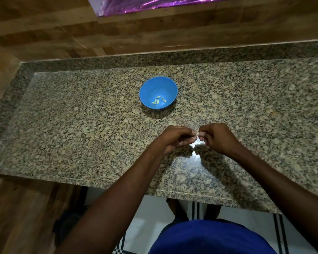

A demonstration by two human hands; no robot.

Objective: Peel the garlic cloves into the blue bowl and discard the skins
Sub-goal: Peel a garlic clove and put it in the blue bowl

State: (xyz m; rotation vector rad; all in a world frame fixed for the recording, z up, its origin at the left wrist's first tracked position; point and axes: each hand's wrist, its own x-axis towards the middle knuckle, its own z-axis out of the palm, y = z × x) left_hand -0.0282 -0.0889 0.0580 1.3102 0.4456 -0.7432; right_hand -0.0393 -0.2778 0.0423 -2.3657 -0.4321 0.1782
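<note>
Item: garlic clove (197, 133), in work. Location: centre of frame, slightly below the middle, held above the counter (81, 125) between the two hands. Only a small pale sliver shows between the fingertips; whether skin remains on it cannot be told.

Grip, left hand (174, 139): fingers curled in, tips pinching the clove from the left side of the frame. Grip, right hand (218, 137): fingers likewise curled, tips meeting the same clove from the right. Both grips closed on the one clove.

Step in hand, as judged: stripping skin from this clove. Handling note: steady the clove with one hand and lift the papery skin with the nails of the other, peeling along its length; keep the hands low over the counter so loosened skin falls within reach for discarding; avoid squeezing hard, since a bared clove is likely slippery.

Item: blue bowl (149, 85). Location: above the hands, upper centre of frame, standing apart from them on the counter. Round, plain, bright blue, upright. Contents: a few peeled cloves (158, 100), small, pale yellow-green, curved, lying loose near the bottom.

No heap of skins or unpeeled stock is visible on the speckled granite.
</note>
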